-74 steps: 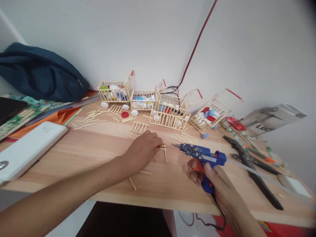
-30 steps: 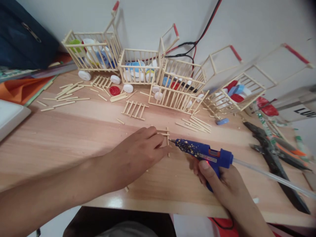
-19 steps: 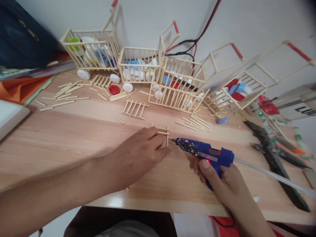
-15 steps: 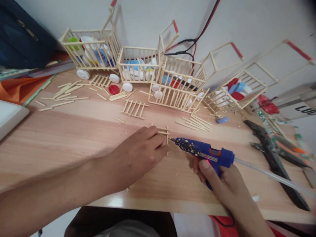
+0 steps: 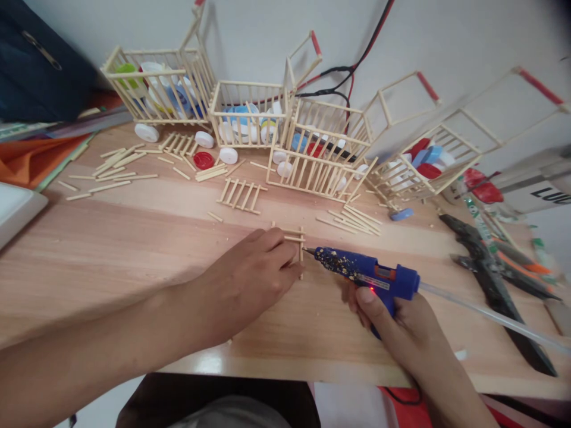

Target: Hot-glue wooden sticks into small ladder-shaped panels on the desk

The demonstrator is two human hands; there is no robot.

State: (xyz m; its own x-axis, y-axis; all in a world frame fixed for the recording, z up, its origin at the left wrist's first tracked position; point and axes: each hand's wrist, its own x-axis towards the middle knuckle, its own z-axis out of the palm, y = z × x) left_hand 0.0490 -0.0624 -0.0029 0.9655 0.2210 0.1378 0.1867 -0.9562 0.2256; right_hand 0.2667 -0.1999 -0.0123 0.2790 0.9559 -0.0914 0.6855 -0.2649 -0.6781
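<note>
My left hand (image 5: 250, 279) lies on the wooden table (image 5: 134, 238), its fingers curled and pressing down a small ladder-like piece of thin sticks (image 5: 298, 238). My right hand (image 5: 401, 324) grips the handle of a blue glue gun (image 5: 366, 274) with a red light lit. The gun's tip touches the right rail of the stick piece. A clear glue stick (image 5: 491, 315) juts from the gun's back toward the right.
Several small stick carts (image 5: 250, 113) holding bottle caps stand along the wall. Loose sticks (image 5: 116, 169) and a finished ladder panel (image 5: 241, 196) lie behind my hands. Black pliers (image 5: 491, 279) lie at right, a white device (image 5: 13, 208) at left.
The view has dropped closer to the table since the earliest frame. The glue gun's tip has moved left onto the stick piece, which my left hand keeps pinned.
</note>
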